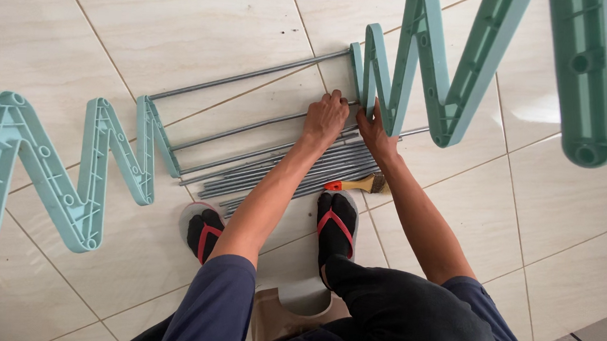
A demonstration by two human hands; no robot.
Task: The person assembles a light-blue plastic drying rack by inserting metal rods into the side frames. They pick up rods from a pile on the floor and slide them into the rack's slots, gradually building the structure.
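Floor [186, 20]: large glossy cream tiles w/ thin dark grout lines, open room on all sides of the rod pile [289, 169]; darker grey tile strip at far lower right of pile.

Right zigzag frame [460, 67]: mint-green plastic, folding accordion shape w/ ribbed inner faces & round holes, runs from just right of the rod pile up & out past the top right edge. Left zigzag frame [54, 174]: same plastic, same shape, left of the pile, running off the lower left edge. Both lie apart, w/ three grey metal rods bridging between them above the pile; top rod [246, 77] sits in both frames' ends.

Rod pile: thin straight grey metal rods, bundled loosely on the floor, slanting up toward the right frame.

Person squats just below the pile, dark trousers, blue sleeves, black socks in red-strap sandals [335, 222]; a low stool under them, partly hidden.

Left hand [325, 118]: fingers curled down over a rod [249, 127] at top right end of the pile, gripping it. Right hand [376, 133]: just right of the left hand, fingers closed against the lower end of the right frame, holding it; exact finger wrap hidden.

Paintbrush [359, 184]: small, wooden handle w/ red tip, dark bristles, lies on the lower right end of the pile, between the right forearm & the right foot.
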